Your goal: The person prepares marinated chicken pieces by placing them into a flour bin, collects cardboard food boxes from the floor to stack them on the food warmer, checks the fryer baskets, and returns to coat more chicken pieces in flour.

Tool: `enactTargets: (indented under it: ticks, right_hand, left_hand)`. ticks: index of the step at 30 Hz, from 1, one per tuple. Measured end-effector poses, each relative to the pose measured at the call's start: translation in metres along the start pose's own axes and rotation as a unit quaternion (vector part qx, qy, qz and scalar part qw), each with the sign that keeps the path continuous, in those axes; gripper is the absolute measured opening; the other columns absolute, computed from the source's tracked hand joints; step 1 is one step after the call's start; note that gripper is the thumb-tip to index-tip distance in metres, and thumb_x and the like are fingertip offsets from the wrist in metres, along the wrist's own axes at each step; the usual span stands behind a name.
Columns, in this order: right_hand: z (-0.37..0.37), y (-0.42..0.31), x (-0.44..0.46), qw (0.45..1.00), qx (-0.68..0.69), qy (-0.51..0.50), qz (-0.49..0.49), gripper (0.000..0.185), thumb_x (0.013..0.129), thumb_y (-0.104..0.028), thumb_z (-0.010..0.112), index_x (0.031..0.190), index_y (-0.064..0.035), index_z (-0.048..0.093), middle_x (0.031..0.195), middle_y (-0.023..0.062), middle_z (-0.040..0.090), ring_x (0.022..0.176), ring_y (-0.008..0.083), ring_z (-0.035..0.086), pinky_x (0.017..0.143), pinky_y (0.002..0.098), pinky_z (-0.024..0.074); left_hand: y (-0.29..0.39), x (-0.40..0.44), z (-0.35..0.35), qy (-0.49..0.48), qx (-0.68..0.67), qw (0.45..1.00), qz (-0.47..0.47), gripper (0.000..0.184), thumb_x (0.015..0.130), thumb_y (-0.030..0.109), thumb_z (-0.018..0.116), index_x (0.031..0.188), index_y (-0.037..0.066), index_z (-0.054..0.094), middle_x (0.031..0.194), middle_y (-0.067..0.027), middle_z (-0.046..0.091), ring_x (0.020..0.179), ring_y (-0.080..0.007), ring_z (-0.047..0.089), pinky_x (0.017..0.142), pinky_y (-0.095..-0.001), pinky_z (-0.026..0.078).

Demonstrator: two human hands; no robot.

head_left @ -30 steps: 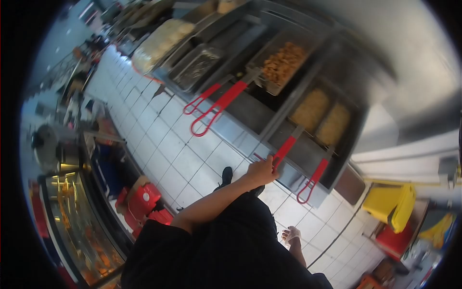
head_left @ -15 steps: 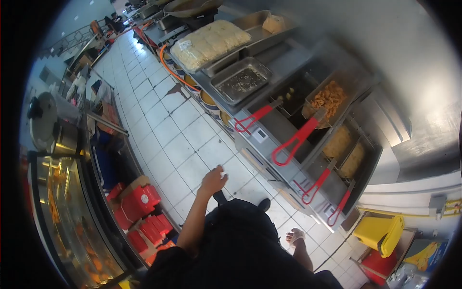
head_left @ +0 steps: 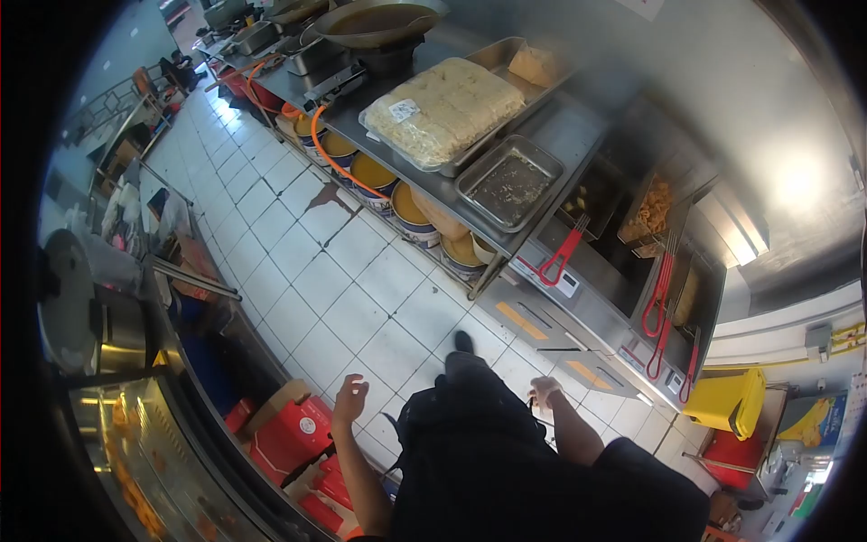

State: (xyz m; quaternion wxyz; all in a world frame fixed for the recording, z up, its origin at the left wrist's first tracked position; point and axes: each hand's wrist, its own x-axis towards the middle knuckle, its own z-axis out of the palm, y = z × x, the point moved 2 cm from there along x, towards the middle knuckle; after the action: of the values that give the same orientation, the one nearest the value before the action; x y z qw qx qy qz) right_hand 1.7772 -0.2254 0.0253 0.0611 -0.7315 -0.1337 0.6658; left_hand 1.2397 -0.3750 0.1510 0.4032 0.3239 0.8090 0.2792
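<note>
My left hand hangs over the tiled floor near the red boxes, its fingers loosely curled and apart, with nothing in it. My right hand, in a clear glove, hangs beside my dark trousers; its fingers are partly curled and too small to read. To the right, red-handled baskets rest in the fryer. One basket holds browned fried pieces. A metal tray with crumbs lies on the counter, next to a large bag of pale food.
Several buckets of yellowish liquid stand under the counter. A glass display case is at the lower left, with a big pot behind it. A yellow bin stands at the right. A wok sits at the top.
My left hand has let go of the red basket handle and moved left over the floor. The view has shifted along the counter, showing more buckets and the wok.
</note>
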Motion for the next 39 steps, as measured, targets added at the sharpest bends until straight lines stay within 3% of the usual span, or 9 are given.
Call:
enactTargets:
  ticks: [6, 13, 15, 22, 25, 29, 31, 35, 39]
  right_hand:
    - [0.114, -0.105, 0.018, 0.992, -0.121, 0.012, -0.032, 0.010, 0.092, -0.015, 0.052, 0.094, -0.0054, 0.055, 0.083, 0.0152, 0.062, 0.055, 0.0224, 0.055, 0.046, 0.0392, 0.0439]
    - [0.276, -0.184, 0.042, 0.982, -0.146, -0.024, -0.113, 0.016, 0.093, -0.019, 0.050, 0.090, -0.0054, 0.058, 0.075, 0.0142, 0.062, 0.051, 0.0208, 0.053, 0.046, 0.0395, 0.0430]
    - [0.297, -0.152, 0.157, 0.821, -0.429, -0.020, -0.377, 0.021, 0.093, -0.022, 0.052, 0.089, -0.0039, 0.061, 0.077, 0.0116, 0.065, 0.056, 0.0195, 0.058, 0.051, 0.0386, 0.0470]
    - [0.415, -0.251, 0.003, 0.491, -0.778, 0.008, -0.391, 0.021, 0.083, -0.027, 0.063, 0.088, -0.0070, 0.068, 0.088, 0.0165, 0.070, 0.088, 0.0323, 0.069, 0.075, 0.0428, 0.0560]
    - [0.436, -0.261, 0.025, 0.554, -0.755, -0.003, -0.352, 0.018, 0.088, -0.026, 0.059, 0.094, -0.0089, 0.062, 0.081, 0.0161, 0.067, 0.078, 0.0294, 0.067, 0.064, 0.0440, 0.0516]
    - [0.474, -0.271, 0.056, 0.969, -0.243, -0.028, -0.027, 0.013, 0.091, -0.023, 0.046, 0.080, -0.0154, 0.046, 0.060, 0.0056, 0.042, 0.047, 0.0187, 0.040, 0.042, 0.0384, 0.0308]
    - [0.483, -0.267, 0.114, 0.995, -0.054, -0.039, 0.077, 0.011, 0.089, -0.020, 0.051, 0.086, -0.0107, 0.055, 0.070, 0.0093, 0.056, 0.054, 0.0249, 0.051, 0.049, 0.0433, 0.0389]
    - [0.564, -0.281, 0.085, 0.991, 0.072, 0.049, 0.099, 0.010, 0.090, -0.023, 0.051, 0.084, -0.0152, 0.048, 0.066, 0.0083, 0.050, 0.052, 0.0242, 0.047, 0.045, 0.0421, 0.0336]
    - [0.661, -0.282, 0.048, 0.958, -0.265, -0.084, 0.072, 0.013, 0.089, -0.026, 0.054, 0.092, -0.0155, 0.061, 0.079, 0.0085, 0.063, 0.071, 0.0265, 0.061, 0.058, 0.0431, 0.0461]
  left_hand:
    - [-0.116, 0.046, -0.027, 0.075, -0.296, 0.912, -0.274, 0.032, 0.095, 0.035, 0.054, 0.115, 0.011, 0.060, 0.098, -0.0073, 0.069, 0.084, -0.0197, 0.064, 0.076, -0.0351, 0.049]
    - [-0.247, 0.010, -0.067, -0.039, -0.200, 0.900, -0.386, 0.033, 0.095, 0.038, 0.050, 0.103, 0.009, 0.065, 0.094, -0.0108, 0.069, 0.088, -0.0235, 0.065, 0.078, -0.0387, 0.050]
    - [-0.234, 0.023, -0.090, -0.063, -0.173, 0.911, -0.370, 0.034, 0.095, 0.038, 0.050, 0.101, 0.008, 0.065, 0.093, -0.0121, 0.069, 0.089, -0.0246, 0.065, 0.079, -0.0395, 0.050]
    - [-0.243, 0.118, -0.175, 0.042, -0.164, 0.928, -0.331, 0.037, 0.094, 0.038, 0.048, 0.094, 0.006, 0.067, 0.090, -0.0164, 0.069, 0.093, -0.0284, 0.067, 0.081, -0.0424, 0.050]
    - [-0.256, 0.185, -0.223, 0.097, -0.126, 0.935, -0.317, 0.039, 0.094, 0.039, 0.048, 0.091, 0.005, 0.068, 0.089, -0.0183, 0.069, 0.094, -0.0300, 0.068, 0.081, -0.0436, 0.050]
    - [-0.285, 0.278, -0.299, 0.081, 0.041, 0.974, -0.210, 0.041, 0.093, 0.039, 0.047, 0.086, 0.004, 0.069, 0.087, -0.0208, 0.070, 0.096, -0.0321, 0.068, 0.082, -0.0452, 0.050]
    - [-0.294, 0.305, -0.335, 0.039, 0.136, 0.990, 0.014, 0.028, 0.091, 0.033, 0.058, 0.092, 0.006, 0.064, 0.084, -0.0145, 0.067, 0.081, -0.0326, 0.066, 0.068, -0.0508, 0.049]
    - [-0.322, 0.370, -0.421, -0.033, 0.081, 0.989, -0.116, 0.032, 0.093, 0.034, 0.055, 0.097, 0.004, 0.065, 0.091, -0.0155, 0.068, 0.093, -0.0300, 0.067, 0.075, -0.0459, 0.050]
    - [-0.339, 0.401, -0.507, 0.056, -0.098, 0.978, -0.178, 0.024, 0.094, 0.023, 0.052, 0.105, 0.006, 0.065, 0.098, -0.0155, 0.065, 0.085, -0.0372, 0.067, 0.077, -0.0479, 0.052]
